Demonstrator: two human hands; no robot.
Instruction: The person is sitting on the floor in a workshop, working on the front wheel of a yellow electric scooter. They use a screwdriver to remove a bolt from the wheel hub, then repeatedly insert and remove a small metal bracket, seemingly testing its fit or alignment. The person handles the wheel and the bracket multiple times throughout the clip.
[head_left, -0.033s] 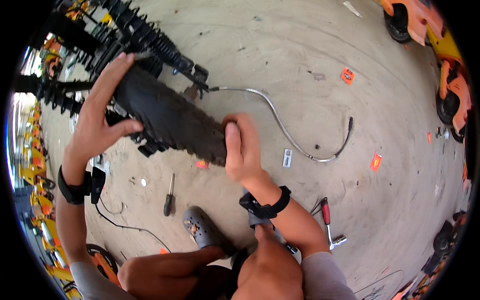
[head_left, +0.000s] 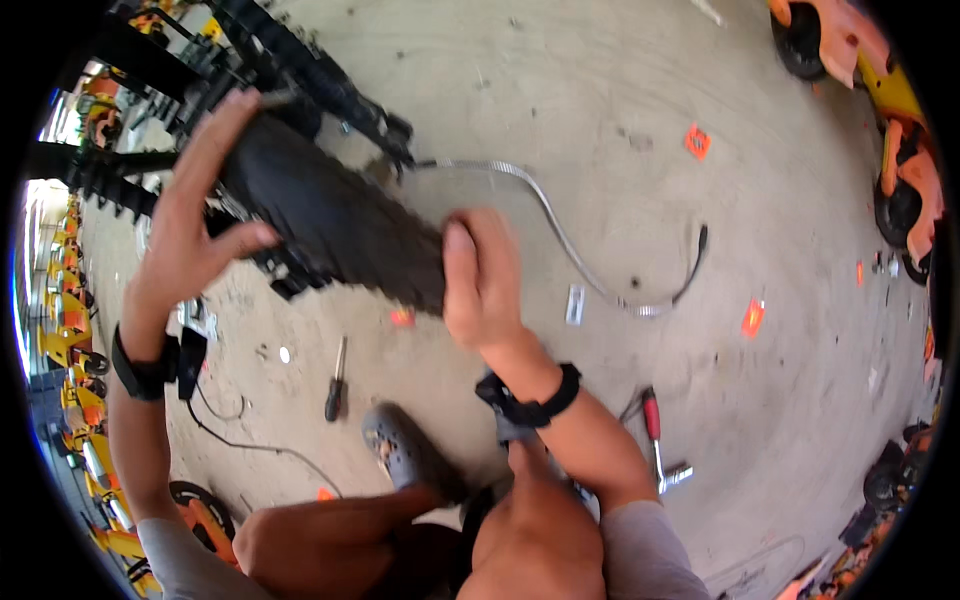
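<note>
A black knobby tyre (head_left: 335, 220) sits at the upper left, on a wheel joined to dark vehicle parts. My left hand (head_left: 190, 235) spans the tyre's left end, fingers over its far side and thumb on the near side. Around the tyre's right end my right hand (head_left: 480, 280) is closed, thumb on top and slightly blurred. Beside the wheel runs a black suspension strut with a ribbed spring (head_left: 300, 75). A silver braided cable (head_left: 545, 205) with a black end extends from near the strut's lower end across the floor. The wheel's hub is largely hidden.
A screwdriver (head_left: 336, 393) lies left of my shoe (head_left: 405, 445). Right of my right forearm is a red-handled socket wrench (head_left: 653, 425). Small orange packets (head_left: 753, 317) and a silver packet (head_left: 575, 305) are scattered about. Orange and yellow scooters (head_left: 845, 45) line both sides.
The tyre and both hands on it appear slightly higher and further left in the picture. The floor items shift a little too. Both hands keep their hold.
</note>
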